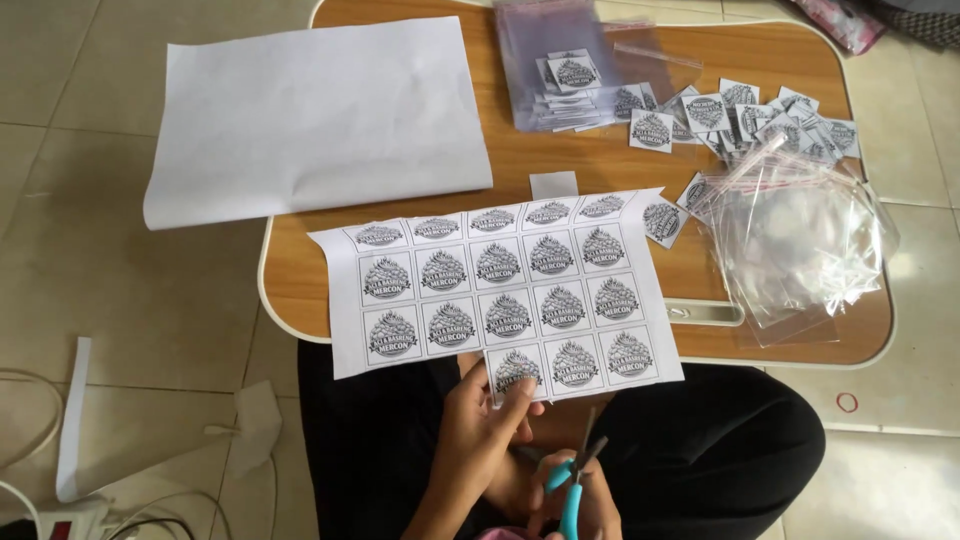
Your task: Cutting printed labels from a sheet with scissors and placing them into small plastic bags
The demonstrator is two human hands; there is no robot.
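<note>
A printed sheet of square black-and-white labels [500, 285] lies over the front edge of a small wooden lap table [290, 270], partly cut along its lower left. My left hand [485, 425] pinches the sheet's bottom edge, thumb on a label in the lowest row. My right hand [575, 505], low in the frame and partly cut off, grips blue-handled scissors [577, 475] whose blades point up toward the sheet's bottom edge, slightly parted. My black-clothed lap lies beneath both hands.
A large blank white sheet [315, 115] overhangs the table's back left. Several cut labels [760, 115] are scattered at the back right, some in a clear bag [565, 70]. A pile of clear plastic bags [800, 240] sits right. Paper strips [75, 420] and cables lie on the tiled floor.
</note>
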